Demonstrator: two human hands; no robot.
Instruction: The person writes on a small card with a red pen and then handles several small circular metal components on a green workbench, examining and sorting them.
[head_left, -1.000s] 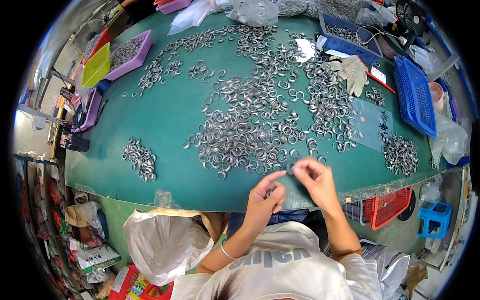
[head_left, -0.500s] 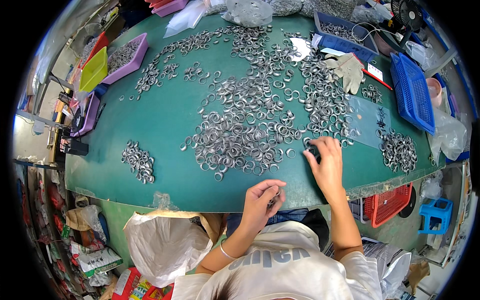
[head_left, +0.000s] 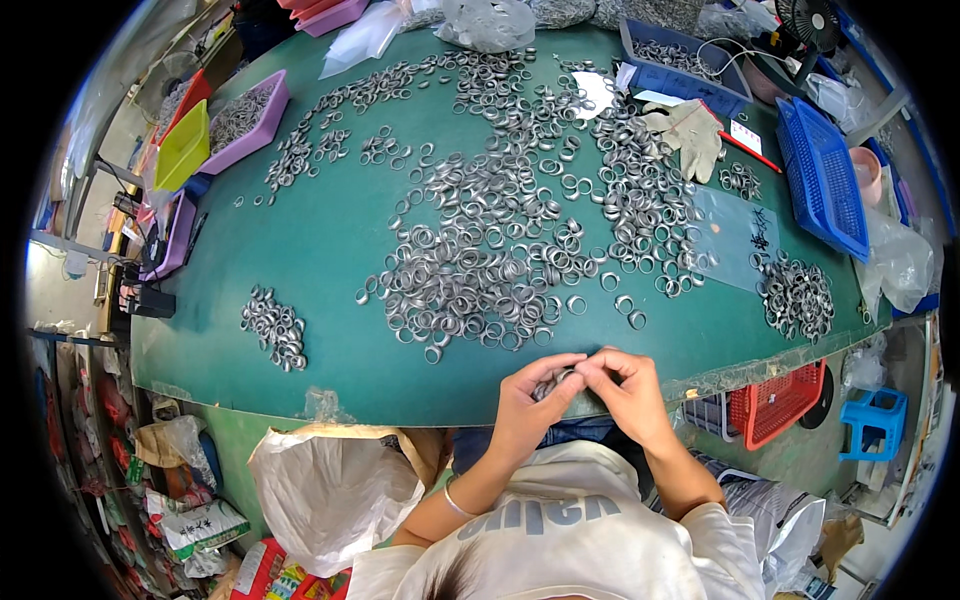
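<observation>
My left hand (head_left: 531, 395) is closed around several grey metal rings (head_left: 545, 387) at the table's near edge. Against it, my right hand (head_left: 622, 388) pinches with thumb and forefinger at the rings; whether it grips one of its own is hidden by the fingers. Just beyond the hands lies a big spread pile of metal rings (head_left: 470, 285). Two loose rings (head_left: 630, 312) sit apart from it, beyond my right hand. Smaller heaps of rings lie at the left (head_left: 274, 328) and at the right (head_left: 797, 300) of the green table (head_left: 370, 385).
Along the right stand a blue basket (head_left: 822, 180) and a blue-grey bin (head_left: 690, 70) of rings, with a work glove (head_left: 688, 138) and a clear plastic bag (head_left: 735, 240) nearby. A purple tray (head_left: 245, 125) stands at the far left. Below the edge hang an open white sack (head_left: 335, 490) and a red basket (head_left: 780, 405).
My right hand has come back from the ring pile toward me and now meets my left hand. Two loose rings show where it was. My left hand has barely moved.
</observation>
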